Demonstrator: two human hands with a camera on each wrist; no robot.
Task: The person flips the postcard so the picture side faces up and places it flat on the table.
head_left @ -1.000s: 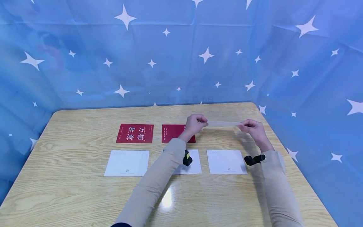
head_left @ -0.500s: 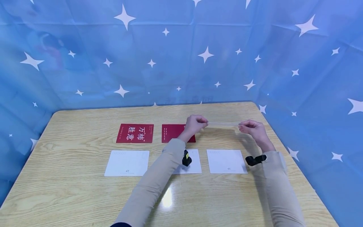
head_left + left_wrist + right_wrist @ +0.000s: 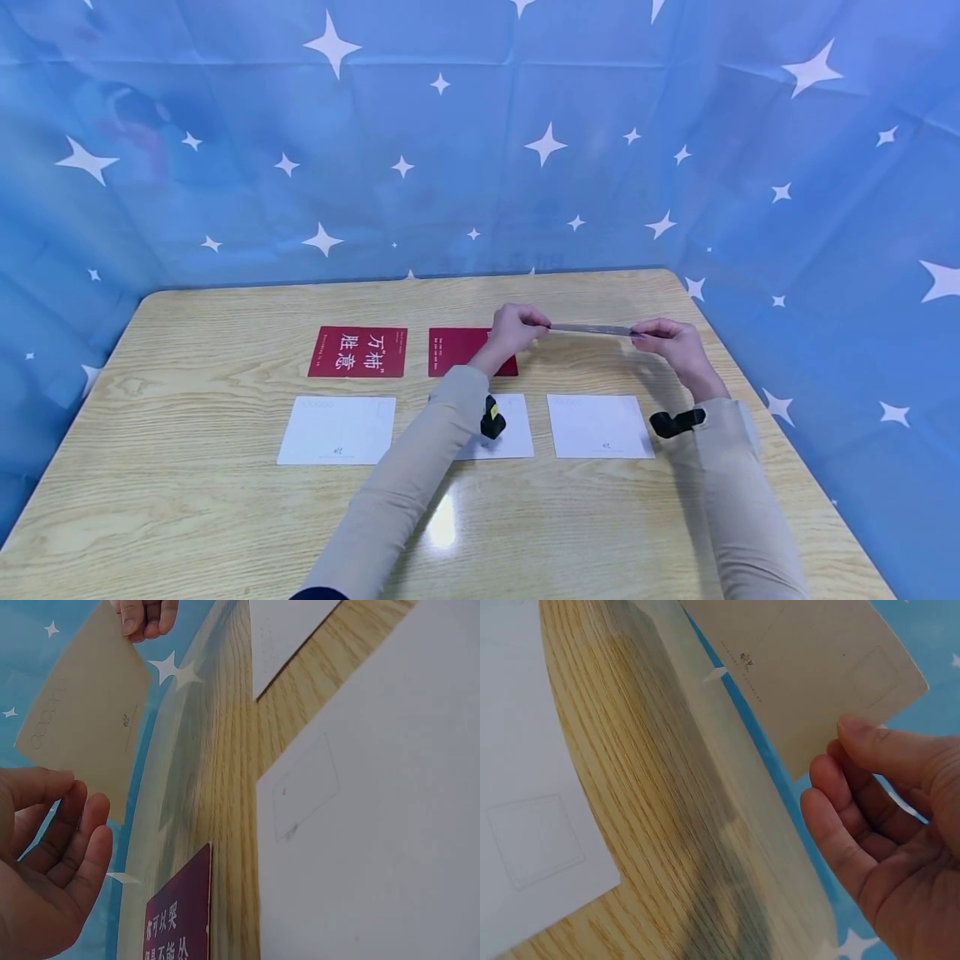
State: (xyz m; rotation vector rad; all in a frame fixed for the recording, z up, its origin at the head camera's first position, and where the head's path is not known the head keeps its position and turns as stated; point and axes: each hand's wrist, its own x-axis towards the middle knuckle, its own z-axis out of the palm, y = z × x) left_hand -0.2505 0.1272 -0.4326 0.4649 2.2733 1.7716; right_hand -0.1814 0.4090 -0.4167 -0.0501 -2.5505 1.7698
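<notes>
A postcard (image 3: 590,330) is stretched between both hands above the far right of the table, seen almost edge-on in the head view. My left hand (image 3: 517,327) pinches its left end between thumb and fingers. On the opposite end, the right hand (image 3: 675,343) has the same kind of pinch. In the left wrist view, the postcard's pale printed back (image 3: 90,705) faces the camera. A stamp box and a small printed mark show on that back in the right wrist view. Under the left wrist lies a red card (image 3: 459,350), partly covered by the arm.
Another red card (image 3: 357,352) with white characters lies to the left. In front is a row of white postcards: one on the left (image 3: 337,429), one partly behind the left sleeve (image 3: 506,425), one on the right (image 3: 601,427). A blue star-patterned cloth (image 3: 480,150) hangs behind the table.
The held postcard has tilted: its light face showed a second ago, then a thin edge, and now a narrow darker strip. Both hands stay nearly in place, still holding its ends.
</notes>
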